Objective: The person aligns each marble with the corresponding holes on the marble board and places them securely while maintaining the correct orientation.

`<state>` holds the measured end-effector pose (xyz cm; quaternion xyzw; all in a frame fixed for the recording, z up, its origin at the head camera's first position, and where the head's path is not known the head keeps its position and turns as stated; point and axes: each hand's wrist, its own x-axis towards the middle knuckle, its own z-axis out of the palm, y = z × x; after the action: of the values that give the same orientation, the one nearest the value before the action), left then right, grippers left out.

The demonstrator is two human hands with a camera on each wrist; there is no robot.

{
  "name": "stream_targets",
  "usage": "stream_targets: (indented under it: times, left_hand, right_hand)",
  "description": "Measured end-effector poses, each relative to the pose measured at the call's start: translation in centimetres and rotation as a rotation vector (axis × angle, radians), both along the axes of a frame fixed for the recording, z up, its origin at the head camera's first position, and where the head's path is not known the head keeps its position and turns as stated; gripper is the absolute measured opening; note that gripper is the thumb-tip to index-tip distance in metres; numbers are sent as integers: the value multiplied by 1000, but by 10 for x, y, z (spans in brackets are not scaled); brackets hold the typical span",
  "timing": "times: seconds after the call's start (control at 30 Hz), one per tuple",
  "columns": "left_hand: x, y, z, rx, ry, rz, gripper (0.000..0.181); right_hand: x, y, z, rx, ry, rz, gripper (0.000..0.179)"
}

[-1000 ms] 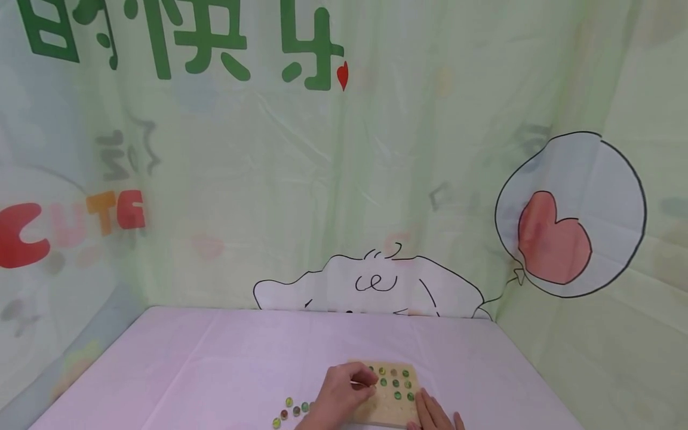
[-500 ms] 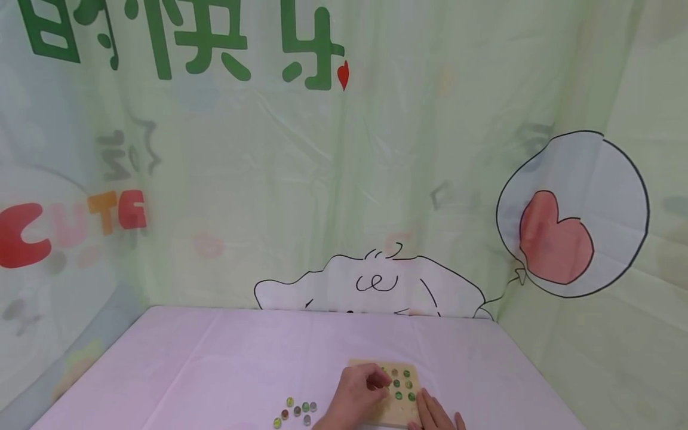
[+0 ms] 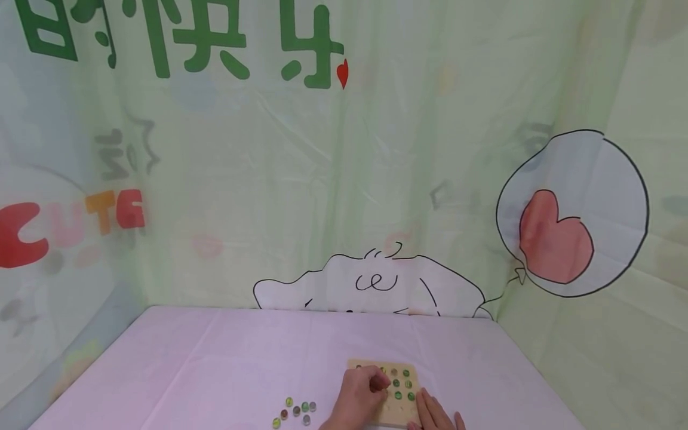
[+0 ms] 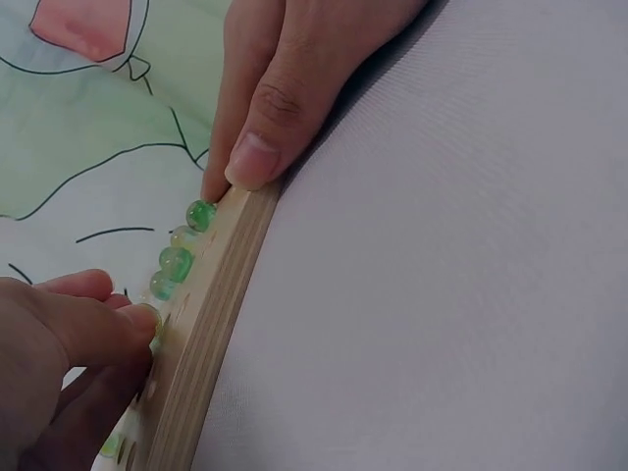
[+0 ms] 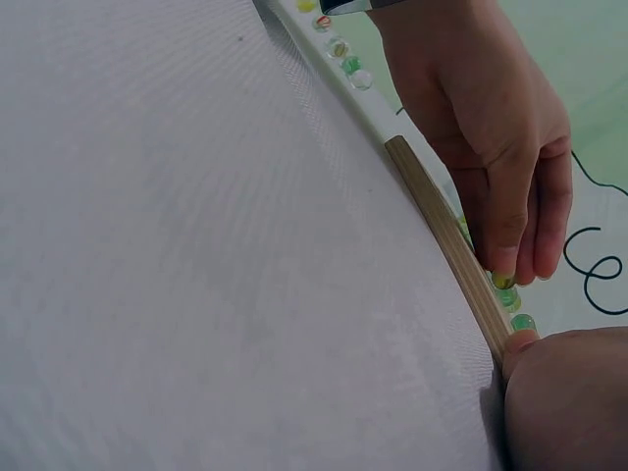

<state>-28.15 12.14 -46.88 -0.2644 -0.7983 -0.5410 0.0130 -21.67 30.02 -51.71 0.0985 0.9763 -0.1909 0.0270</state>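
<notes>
- Left hand [image 3: 359,391] pinches a yellow-green marble [image 5: 503,281]; head view hides it, right wrist view shows it. Seated or not: cannot tell.
- Wooden board [image 3: 393,417] on bench [image 3: 215,370], partly covered by that hand.
- Right hand [image 3: 436,412] cut off below; fingers straight against board's side. Left wrist view adds thumb on edge.
- Loose marbles [image 3: 297,411] lie left of board.

Loose marbles [image 3: 297,411] left of board [image 3: 396,417]
</notes>
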Motion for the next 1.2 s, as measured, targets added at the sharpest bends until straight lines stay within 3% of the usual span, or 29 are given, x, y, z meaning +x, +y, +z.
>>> stream_targets:
  times: [0.17,0.4,0.53,0.73,0.8,1.0,1.2]
  left_hand:
    - [-1,2,-1,-28,32,-5,23]
    - [-1,2,0,-55,40,-9,22]
    - [0,-1,3,-48,39,-11,22]
    - [3,-5,11,-24,31,-24,20]
    - [4,-8,15,-17,23,-34,19]
    - [8,-18,27,-27,24,-40,16]
    - [8,-27,37,-28,-19,-35,17]
  right_hand:
    - [0,-1,1,11,-2,-3,117]
    - [5,0,-2,-13,48,19,143]
    - [0,5,-19,5,80,14,146]
    - [-13,16,-58,123,91,-17,115]
    - [-14,16,-62,124,98,-35,115]
    - [-4,7,-45,72,142,-40,133]
    - [7,-3,-24,138,112,-10,95]
